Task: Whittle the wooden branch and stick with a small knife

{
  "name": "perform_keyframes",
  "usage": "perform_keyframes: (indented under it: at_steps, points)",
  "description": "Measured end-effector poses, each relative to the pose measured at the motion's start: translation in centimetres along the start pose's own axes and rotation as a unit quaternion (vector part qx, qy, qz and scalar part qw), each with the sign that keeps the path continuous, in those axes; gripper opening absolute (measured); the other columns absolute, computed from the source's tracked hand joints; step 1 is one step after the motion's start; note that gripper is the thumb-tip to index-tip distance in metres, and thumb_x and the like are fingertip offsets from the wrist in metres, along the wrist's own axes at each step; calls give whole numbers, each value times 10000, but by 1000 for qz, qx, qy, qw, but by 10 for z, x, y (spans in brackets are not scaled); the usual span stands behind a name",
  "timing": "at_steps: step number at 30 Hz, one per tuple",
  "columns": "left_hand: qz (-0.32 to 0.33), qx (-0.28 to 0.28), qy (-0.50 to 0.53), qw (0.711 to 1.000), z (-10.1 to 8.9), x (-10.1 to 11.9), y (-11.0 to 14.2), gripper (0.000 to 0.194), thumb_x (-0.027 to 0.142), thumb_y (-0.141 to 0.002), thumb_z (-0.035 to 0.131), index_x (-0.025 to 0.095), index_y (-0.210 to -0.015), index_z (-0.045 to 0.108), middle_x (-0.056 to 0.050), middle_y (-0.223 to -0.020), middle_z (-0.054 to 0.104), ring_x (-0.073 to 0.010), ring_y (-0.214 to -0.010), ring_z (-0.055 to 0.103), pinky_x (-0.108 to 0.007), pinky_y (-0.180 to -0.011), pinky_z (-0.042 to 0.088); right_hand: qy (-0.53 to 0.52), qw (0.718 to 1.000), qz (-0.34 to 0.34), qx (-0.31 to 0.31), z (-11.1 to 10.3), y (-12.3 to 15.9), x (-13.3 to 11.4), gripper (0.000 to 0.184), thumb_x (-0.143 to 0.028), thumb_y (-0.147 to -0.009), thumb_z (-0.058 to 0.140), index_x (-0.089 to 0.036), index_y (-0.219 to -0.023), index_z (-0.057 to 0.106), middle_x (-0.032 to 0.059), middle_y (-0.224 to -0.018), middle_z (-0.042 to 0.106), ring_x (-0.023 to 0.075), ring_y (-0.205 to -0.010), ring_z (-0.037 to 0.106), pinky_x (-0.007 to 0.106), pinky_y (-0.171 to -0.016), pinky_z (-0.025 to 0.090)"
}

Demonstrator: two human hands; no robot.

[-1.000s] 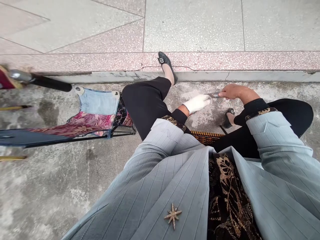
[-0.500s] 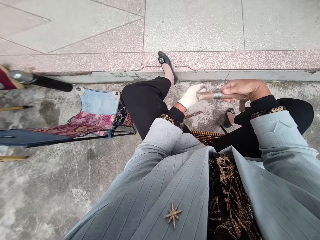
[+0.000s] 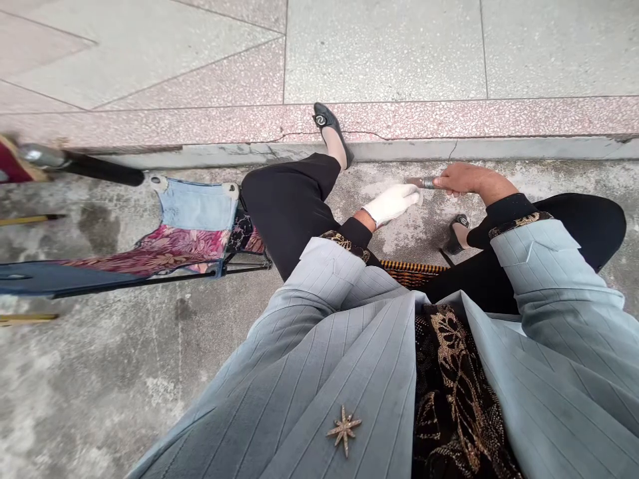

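Note:
My right hand [image 3: 462, 179] is closed round a short brown stick-like tool bound with silvery wire [image 3: 428, 182]. The wire-bound end points left, and my palm hides the rest. My left hand [image 3: 397, 203] wears a white glove and is low over the concrete between my feet. Its fingers are pressed together, with the fingertips just below the tool's tip. Whatever is under or in the glove is hidden, and I cannot tell whether the glove touches the tool.
A folding chair with blue and floral cloth [image 3: 194, 206] stands at my left. Beyond it lie yellow sticks [image 3: 30, 218] and a dark tube with a metal end [image 3: 100, 165]. A raised step edge [image 3: 399, 152] runs ahead, and a woven seat edge [image 3: 412, 271] shows beneath me.
My left hand has come down and nearer, over where a thin brown stick lay on the ground. My right hand has shifted left, and its tool now appears shorter and more tilted.

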State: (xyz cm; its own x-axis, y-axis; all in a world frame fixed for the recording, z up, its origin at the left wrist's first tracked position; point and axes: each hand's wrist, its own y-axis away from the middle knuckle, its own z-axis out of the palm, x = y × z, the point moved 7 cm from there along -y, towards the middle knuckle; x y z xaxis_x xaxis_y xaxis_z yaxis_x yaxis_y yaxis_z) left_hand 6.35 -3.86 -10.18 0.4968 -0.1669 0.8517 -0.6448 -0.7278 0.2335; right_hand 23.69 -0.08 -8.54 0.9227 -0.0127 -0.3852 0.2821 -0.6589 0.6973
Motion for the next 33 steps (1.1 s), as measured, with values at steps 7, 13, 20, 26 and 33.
perform_keyframes:
  at_steps: [7, 13, 20, 26, 33]
  points:
    - [-11, -18, 117, 993, 9, -8, -2, 217, 285, -1016, 490, 157, -925, 640, 18, -690, 544, -111, -584, 495, -235, -588, 386, -211, 972, -100, 19, -12, 20, -18, 542, -701, -1012, 602, -204, -797, 630, 87, -699, 652, 176, -590, 569, 317, -584, 506]
    - [-7, -39, 151, 988, 20, -6, -1, 232, 323, -1031, 497, 170, -926, 636, 6, -695, 578, -112, -583, 519, -237, -591, 404, -350, 915, -197, -28, -16, 38, -33, 609, -798, -897, 693, -194, -850, 628, 30, -678, 594, 128, -563, 505, 257, -519, 439]
    - [-28, 85, -23, 996, -19, -18, -11, 184, 224, -980, 522, 143, -950, 684, -42, -800, 662, -170, -744, 597, -287, -742, 471, -194, 927, -197, -252, 14, 50, -38, 706, -839, -868, 686, -144, -750, 663, 28, -658, 595, 110, -553, 504, 268, -583, 443]
    - [4, 52, -6, 999, -15, -4, 2, 246, 271, -1009, 485, 139, -959, 687, -32, -790, 666, -139, -655, 566, -275, -697, 456, -6, 985, -43, -169, 19, 12, -2, 646, -757, -942, 668, -178, -659, 628, 55, -562, 581, 146, -501, 497, 310, -558, 408]
    - [0, -30, 125, 992, 13, -10, -3, 234, 286, -1020, 482, 159, -931, 656, 5, -666, 569, -123, -572, 512, -247, -593, 426, -207, 975, 4, 78, -22, 28, -15, 399, -371, -1128, 542, -146, -810, 626, 68, -700, 613, 135, -580, 517, 295, -612, 431]
